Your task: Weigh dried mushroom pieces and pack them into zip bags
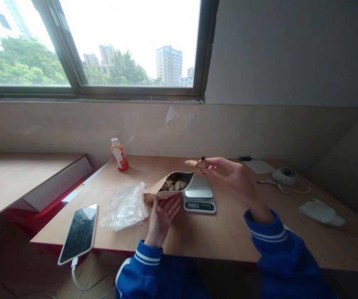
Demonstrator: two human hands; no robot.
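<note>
My left hand is palm up under an open brown paper bag, holding it tilted with its mouth towards the right. Inside the bag lie several pale, dried-looking pieces, perhaps mushroom slices. Above the bag's right corner, my right hand pinches a tan dried piece with a dark tip between thumb and fingers. A kitchen scale sits on the table just right of the bag, partly behind it; its display cannot be read. No piece shows on the visible part of its plate.
Clear plastic bags lie left of my left hand. A phone with a plugged-in cable overhangs the front-left table edge. A drink bottle stands at the back. Rightward are white paper, a round white device and a white packet.
</note>
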